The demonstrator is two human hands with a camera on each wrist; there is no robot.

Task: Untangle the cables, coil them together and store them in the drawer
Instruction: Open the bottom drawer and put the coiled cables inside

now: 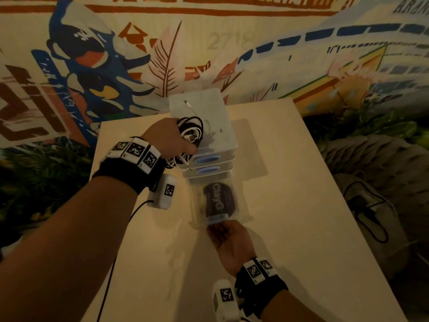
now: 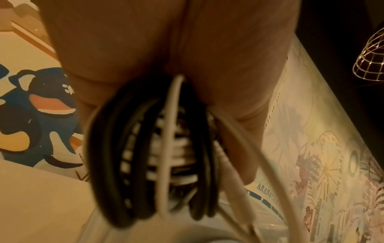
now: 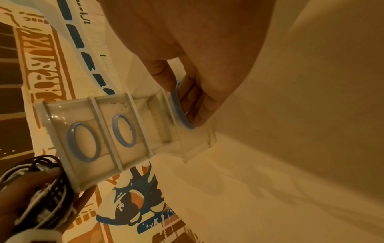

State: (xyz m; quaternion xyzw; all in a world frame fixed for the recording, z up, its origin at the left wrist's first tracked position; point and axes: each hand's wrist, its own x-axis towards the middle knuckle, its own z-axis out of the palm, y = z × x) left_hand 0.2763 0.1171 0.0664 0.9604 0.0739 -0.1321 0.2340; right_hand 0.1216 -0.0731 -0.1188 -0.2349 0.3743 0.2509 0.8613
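My left hand (image 1: 170, 141) grips a coiled bundle of black and white cables (image 1: 190, 131) beside the top of a clear plastic drawer unit (image 1: 204, 108). Close up, the cable bundle (image 2: 158, 154) hangs from my curled fingers. The bundle also shows at the lower left (image 3: 37, 185) in the right wrist view. The bottom drawer (image 1: 218, 201) is pulled out toward me, with a black "ClayG" object (image 1: 218, 199) inside. My right hand (image 1: 226, 235) holds its blue oval handle (image 3: 179, 106), fingers hooked through it. The two upper drawers (image 3: 104, 131) are closed.
The unit stands on a cream table (image 1: 290, 217) against a painted mural wall (image 1: 92, 66). One white cable end (image 1: 189, 105) lies on the unit's top. Dark bags and cords (image 1: 371, 205) sit on the floor to the right of the table.
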